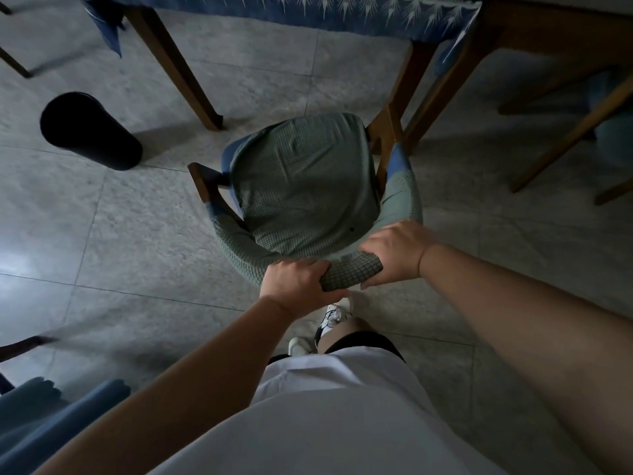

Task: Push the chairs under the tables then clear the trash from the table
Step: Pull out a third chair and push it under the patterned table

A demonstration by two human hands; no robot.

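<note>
A wooden chair (301, 186) with a green checked seat cover and curved backrest stands on the tiled floor in front of me. Its front reaches the legs of the table (308, 12), which wears a blue patterned cloth along the top of the view. My left hand (294, 284) grips the near part of the backrest from the left. My right hand (394, 255) grips the same backrest just to the right. Both hands are closed around the padded top rail. The tabletop itself is out of view.
A black cylindrical bin (89, 130) stands on the floor to the left of the chair. A second table (534, 25) and another wooden chair (582, 132) are at the upper right. Blue fabric (44, 416) sits at the lower left. My feet are just behind the chair.
</note>
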